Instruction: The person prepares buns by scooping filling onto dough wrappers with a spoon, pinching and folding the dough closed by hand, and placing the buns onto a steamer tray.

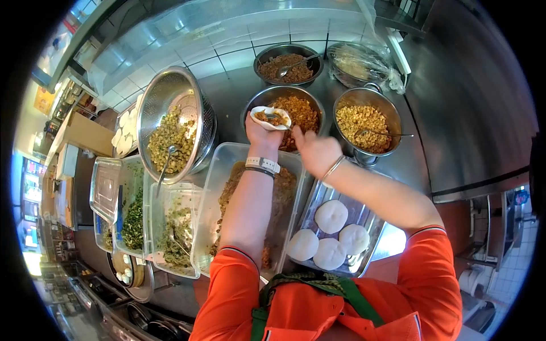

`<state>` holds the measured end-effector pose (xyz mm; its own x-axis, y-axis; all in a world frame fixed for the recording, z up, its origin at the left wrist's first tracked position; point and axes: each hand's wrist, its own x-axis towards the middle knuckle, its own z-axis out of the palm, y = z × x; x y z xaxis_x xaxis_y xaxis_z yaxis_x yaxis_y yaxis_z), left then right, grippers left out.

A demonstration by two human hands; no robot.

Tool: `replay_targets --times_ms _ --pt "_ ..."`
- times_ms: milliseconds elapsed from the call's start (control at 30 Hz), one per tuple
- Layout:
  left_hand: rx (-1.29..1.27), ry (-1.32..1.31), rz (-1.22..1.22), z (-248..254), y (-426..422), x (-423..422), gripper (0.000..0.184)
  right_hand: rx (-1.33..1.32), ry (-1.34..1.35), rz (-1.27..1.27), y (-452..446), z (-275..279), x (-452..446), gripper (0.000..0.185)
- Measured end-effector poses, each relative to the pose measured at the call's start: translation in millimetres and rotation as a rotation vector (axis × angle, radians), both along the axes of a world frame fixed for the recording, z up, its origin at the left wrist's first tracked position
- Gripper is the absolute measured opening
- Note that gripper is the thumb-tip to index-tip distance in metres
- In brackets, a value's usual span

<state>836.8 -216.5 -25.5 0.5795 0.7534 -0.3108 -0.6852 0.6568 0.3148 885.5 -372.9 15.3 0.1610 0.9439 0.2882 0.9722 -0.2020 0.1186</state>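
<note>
My left hand (263, 135) is closed around a white dough wrapper (282, 123), folded up at the sides like a small boat. Orange-brown filling (266, 117) lies inside it. A metal spoon (273, 116) rests in that filling, and my right hand (316, 151) grips its handle just to the right. Both hands are over the near side of a steel bowl (301, 109) of orange-brown chopped filling. Close to my right forearm, several flat white dough rounds (331, 216) lie on a metal tray (364, 258).
Behind stand a bowl of brown mince (284, 65) and a plastic-covered bowl (355, 59). A pot of yellow filling (368, 120) is at right. At left are a tilted colander (196, 102) and clear tubs (290, 165) of chopped fillings. More dough rounds (126, 131) lie far left.
</note>
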Motion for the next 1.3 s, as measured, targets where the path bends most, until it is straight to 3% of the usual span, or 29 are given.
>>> replay_targets --times_ms 67,167,233,267,333,400,467,600,733,800,833,867,933,967,1067,1133,1233,1300 --pt "0.017 -0.020 0.000 3 3 -1 0.039 -0.063 0.198 -0.054 5 24 13 0.040" --pt "0.088 -0.118 -0.048 -5 4 -3 0.036 0.034 0.264 -0.075 9 30 24 0.034" --pt "0.078 -0.133 -0.056 1 1 -5 0.035 0.343 0.501 0.121 15 25 33 0.024" --pt "0.068 -0.148 -0.065 5 0 -6 0.034 0.343 0.501 0.121 14 23 36 0.024" --pt "0.131 -0.156 -0.057 -3 9 -6 0.031 -0.115 1.347 -0.134 11 42 34 0.020" --pt "0.192 -0.162 -0.050 -3 8 -9 0.029 -0.180 1.376 -0.143 12 23 36 0.022" --pt "0.160 -0.144 -0.096 8 2 -14 0.033 -0.284 1.833 -0.328 12 18 36 0.022" --pt "0.167 -0.082 -0.128 14 -6 -21 0.030 -0.409 1.922 -0.374 15 13 41 0.022" --pt "0.247 0.006 -0.140 7 4 -24 0.026 -0.460 1.938 -0.399 21 20 41 0.022" --pt "0.214 0.142 0.001 2 14 -29 0.023 -0.474 1.812 -0.347 23 35 47 0.021" --pt "0.304 0.160 0.036 2 24 -34 0.021 -0.403 1.522 -0.329 24 44 47 0.019" --pt "0.244 0.222 0.069 1 31 -42 0.022 -0.407 1.523 -0.333 29 31 56 0.019" --pt "0.218 0.200 0.109 1 34 -53 0.024 -0.020 0.473 0.113 36 19 64 0.026" --pt "0.195 0.254 0.145 -3 36 -54 0.028 -0.239 0.442 -0.071 38 13 64 0.026" --pt "0.130 0.220 0.144 7 24 -59 0.031 -0.380 0.280 -0.247 59 -9 47 0.024" --pt "0.145 0.203 0.143 9 25 -61 0.034 -0.367 0.310 -0.198 63 -12 38 0.021" --pt "0.168 0.224 0.110 8 23 -68 0.041 -0.460 0.464 -0.149 69 -26 28 0.033" --pt "0.139 0.214 0.119 6 24 -67 0.043 -0.517 0.357 -0.019 81 -50 34 0.029"
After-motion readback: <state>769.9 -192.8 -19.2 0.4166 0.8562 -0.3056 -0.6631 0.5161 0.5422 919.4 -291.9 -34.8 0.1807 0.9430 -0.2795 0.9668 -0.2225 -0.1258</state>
